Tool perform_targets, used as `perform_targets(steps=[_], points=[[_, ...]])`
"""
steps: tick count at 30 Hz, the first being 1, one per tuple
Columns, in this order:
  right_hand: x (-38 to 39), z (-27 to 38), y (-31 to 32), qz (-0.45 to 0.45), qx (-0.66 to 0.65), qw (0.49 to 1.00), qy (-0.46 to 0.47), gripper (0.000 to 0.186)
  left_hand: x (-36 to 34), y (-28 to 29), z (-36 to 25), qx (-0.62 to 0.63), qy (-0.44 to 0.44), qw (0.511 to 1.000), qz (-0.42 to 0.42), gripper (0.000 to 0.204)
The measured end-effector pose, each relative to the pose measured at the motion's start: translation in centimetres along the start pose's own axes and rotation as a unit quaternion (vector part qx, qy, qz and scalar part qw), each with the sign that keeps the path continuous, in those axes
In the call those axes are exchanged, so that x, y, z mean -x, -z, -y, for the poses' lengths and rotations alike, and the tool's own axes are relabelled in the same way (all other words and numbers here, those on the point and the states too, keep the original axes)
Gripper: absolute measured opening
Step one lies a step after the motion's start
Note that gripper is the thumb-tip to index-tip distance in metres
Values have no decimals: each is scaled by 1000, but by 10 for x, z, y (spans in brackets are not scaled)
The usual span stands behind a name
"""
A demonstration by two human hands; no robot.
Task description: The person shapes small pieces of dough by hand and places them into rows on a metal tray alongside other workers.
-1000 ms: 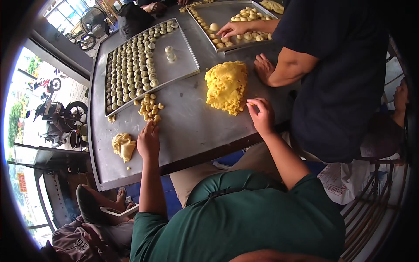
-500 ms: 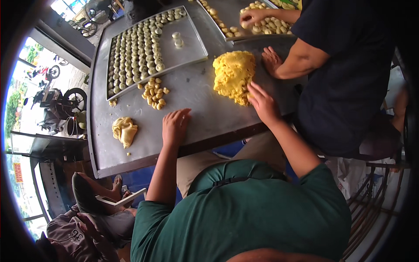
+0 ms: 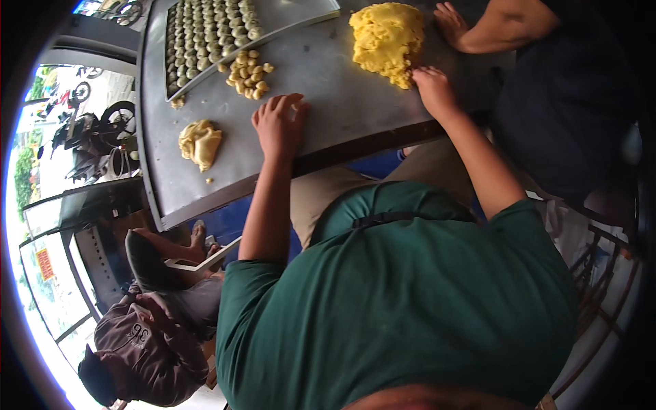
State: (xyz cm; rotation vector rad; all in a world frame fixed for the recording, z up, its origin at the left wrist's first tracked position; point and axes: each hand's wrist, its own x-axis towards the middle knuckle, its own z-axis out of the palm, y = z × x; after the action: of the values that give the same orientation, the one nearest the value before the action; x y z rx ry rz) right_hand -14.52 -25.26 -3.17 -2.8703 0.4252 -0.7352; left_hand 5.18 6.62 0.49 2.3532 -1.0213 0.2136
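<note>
At the mound's near right corner, my right hand [image 3: 435, 90] has its fingers bent and closed on the edge of a yellow, crumbly dough-like mass [image 3: 387, 37]. My left hand [image 3: 279, 126] hovers over or rests at the table's near edge; it is empty, with fingers loosely curved and the thumb apart. Just beyond it lies a heap of small pale-yellow balls [image 3: 247, 74]. Farther left sits a smooth, pale lump of dough [image 3: 200, 145], with a small crumb beside it.
A metal tray [image 3: 301, 22] of rows of round, dark-tinged balls fills the table's far left. On the right, a co-worker's hand [image 3: 451, 24] rests on the metal table [image 3: 342, 109] near the yellow mass. Another person [image 3: 154, 342] sits at lower left.
The view has tipped, so the table sits higher in it. My right hand's outstretched fingers have bent in at the yellow mass. My left hand's fingers are more curved.
</note>
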Motion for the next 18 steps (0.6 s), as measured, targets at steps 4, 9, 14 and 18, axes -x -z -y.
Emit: perform_targets(steps=[4, 9, 14, 18], points=[[-10, 16, 32, 51, -87, 994, -41, 5, 4, 6, 11, 29, 3, 999, 14, 23], [6, 11, 22, 70, -120, 972, -191, 18, 5, 7, 14, 4, 6, 1000, 2, 21], [15, 20, 23, -23, -96, 990, -98, 29, 2, 0, 5, 42, -5, 999, 24, 21], [-8, -2, 13, -32, 111, 992, -47, 37, -6, 3, 2, 31, -24, 999, -7, 21]])
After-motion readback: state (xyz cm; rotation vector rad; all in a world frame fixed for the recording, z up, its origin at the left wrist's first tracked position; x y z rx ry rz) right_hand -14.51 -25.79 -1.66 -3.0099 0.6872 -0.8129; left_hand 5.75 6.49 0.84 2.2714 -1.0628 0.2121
